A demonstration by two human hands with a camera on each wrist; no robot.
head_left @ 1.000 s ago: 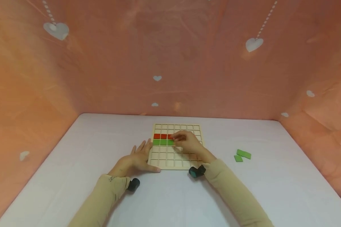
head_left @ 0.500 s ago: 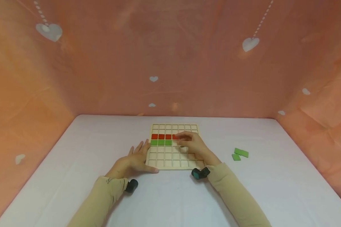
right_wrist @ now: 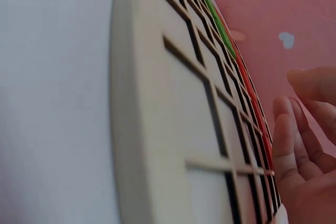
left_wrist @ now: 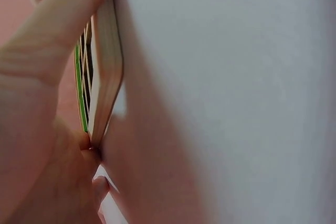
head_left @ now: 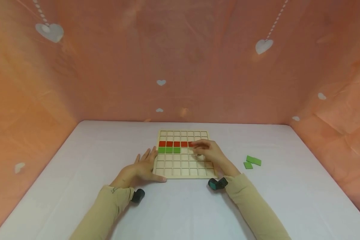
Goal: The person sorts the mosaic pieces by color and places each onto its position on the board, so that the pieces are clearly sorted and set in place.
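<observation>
A pale wooden grid board (head_left: 172, 170) lies on the white table, with three green tiles (head_left: 169, 150) in one row and several red tiles (head_left: 177, 144) in the row behind. My left hand (head_left: 141, 169) rests against the board's left side, fingers spread and thumb along the front edge; the left wrist view shows that thumb (left_wrist: 63, 30) across the rim. Over the board's right part is my right hand (head_left: 211, 151), its fingertips by the rightmost visible red tile. In the right wrist view its fingers (right_wrist: 286, 137) are loosely bent and no tile shows between them.
Several loose green tiles (head_left: 253, 160) lie on the table right of the board. Small black cameras sit on the left wrist (head_left: 138, 196) and right wrist (head_left: 217, 183). A pink-orange cloth backdrop (head_left: 180, 66) with white hearts rises behind the table.
My right hand has slid right along the red row, and more red tiles show left of its fingertips. The left hand keeps its place on the board; the whole view has shifted slightly.
</observation>
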